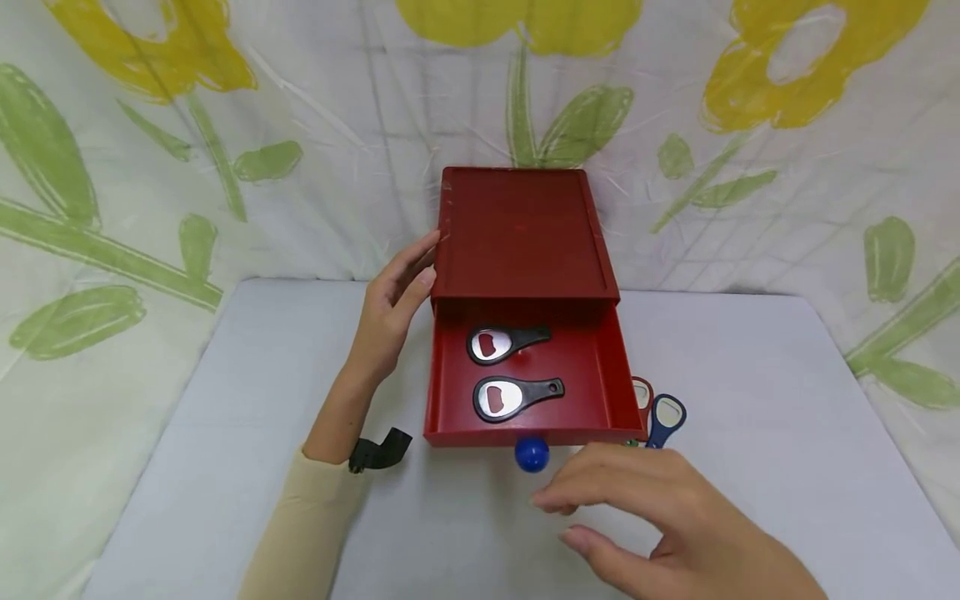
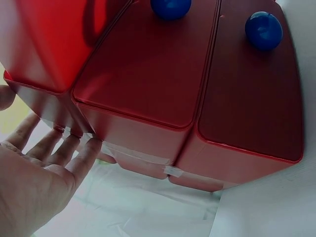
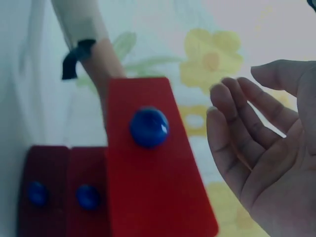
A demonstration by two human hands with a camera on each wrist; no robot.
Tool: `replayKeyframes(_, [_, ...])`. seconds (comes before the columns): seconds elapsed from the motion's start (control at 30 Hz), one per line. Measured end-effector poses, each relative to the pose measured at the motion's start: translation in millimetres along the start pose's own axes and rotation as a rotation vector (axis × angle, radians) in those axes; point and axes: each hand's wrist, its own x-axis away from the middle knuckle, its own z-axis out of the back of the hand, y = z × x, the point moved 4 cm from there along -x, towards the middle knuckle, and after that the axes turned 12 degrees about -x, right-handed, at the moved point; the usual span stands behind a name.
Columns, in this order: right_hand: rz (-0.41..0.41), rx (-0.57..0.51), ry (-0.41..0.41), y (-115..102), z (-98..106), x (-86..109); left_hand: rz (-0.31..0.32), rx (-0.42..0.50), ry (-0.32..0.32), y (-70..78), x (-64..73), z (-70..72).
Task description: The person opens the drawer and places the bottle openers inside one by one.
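A red drawer cabinet stands on the table, its top drawer pulled out. Inside the drawer lie two black-handled bottle openers, a rear one and a front one. My left hand touches the cabinet's left side with extended fingers; the left wrist view shows the fingertips against that side. Just right of and in front of the drawer's blue knob, my right hand hovers with loosely bent fingers. It holds nothing and stays apart from the knob in the right wrist view.
Right of the drawer, a blue bottle opener and a red one lie on the table, partly hidden. Two lower drawers with blue knobs, one middle and one bottom, are pushed in. A flowered cloth hangs behind.
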Motion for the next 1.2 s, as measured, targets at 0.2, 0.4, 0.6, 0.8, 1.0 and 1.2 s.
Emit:
replayKeyframes(0.2, [-0.149, -0.112, 0.010, 13, -16, 12.7, -0.005, 0.009, 0.001, -0.4, 0.3, 0.9])
replayKeyframes(0.4, [-0.264, -0.138, 0.091, 36, -30, 27.0, -0.007, 0.013, 0.000, -0.8, 0.9, 1.0])
replayKeyframes(0.6, [-0.503, -0.187, 0.210, 63, -43, 36.1, -0.011, 0.009, -0.003, -1.1, -0.2, 0.2])
replayKeyframes(0.8, [-0.588, -0.249, 0.347, 75, -49, 31.7, -0.010, 0.023, -0.002, -1.7, -0.4, -0.2])
replayKeyframes(1.0, [-0.608, -0.226, 0.467, 80, -51, 27.3, -0.013, 0.025, -0.005, -2.3, -0.8, -0.9])
replayKeyframes(1.2, [-0.650, -0.225, 0.547, 82, -55, 24.8, -0.014, 0.012, -0.002, -2.9, -1.3, -0.1])
